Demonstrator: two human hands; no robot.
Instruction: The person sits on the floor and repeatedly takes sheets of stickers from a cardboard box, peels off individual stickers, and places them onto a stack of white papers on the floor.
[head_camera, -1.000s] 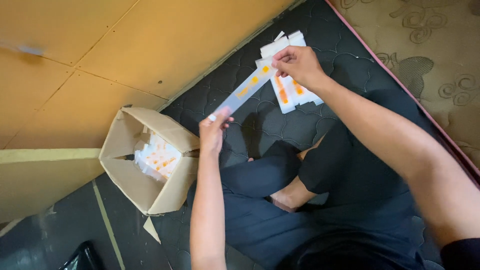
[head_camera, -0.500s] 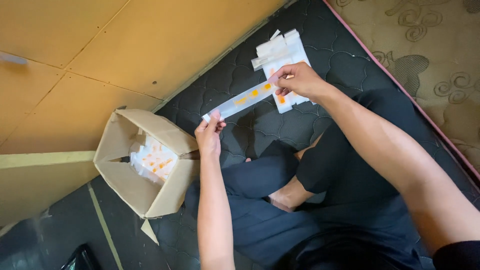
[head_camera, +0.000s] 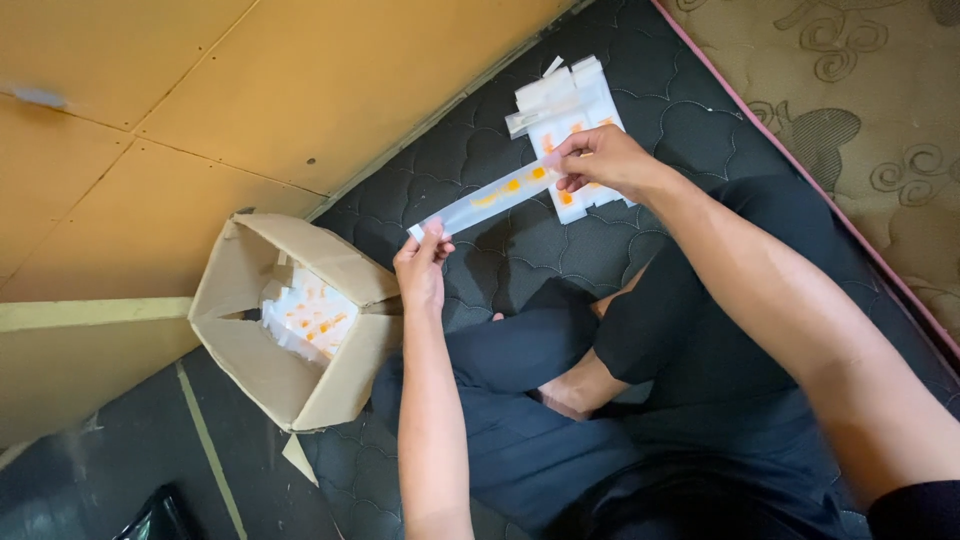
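Where the person sits cross-legged on the dark quilted mattress (head_camera: 520, 240), the black trousers (head_camera: 600, 440) and a bare foot (head_camera: 570, 395) fill the nearest ground, with both forearms reaching out over the knees. Down at the lower left corner a bit of black plastic (head_camera: 150, 520) pokes into view, too cut off to tell what it is. Just left of the knees stands an open cardboard box (head_camera: 300, 390), its flaps splayed, holding a heap of white packets with orange marks (head_camera: 310, 315). The left hand (head_camera: 422, 270) rises right beside the box's flap, its fingers pinching the lower end of a long translucent strip (head_camera: 490, 198) with orange patches; the strip runs slantwise up to the right hand (head_camera: 600, 160), whose fingers grip the other end, so it hangs taut in the air above the mattress. Behind the right hand, partly covered by it, lies a loose pile of white packets (head_camera: 565, 100) on the mattress. Past the mattress edge is yellow tiled floor (head_camera: 250, 90) to the left, and a patterned tan carpet (head_camera: 860, 90) to the right beyond a pink border.
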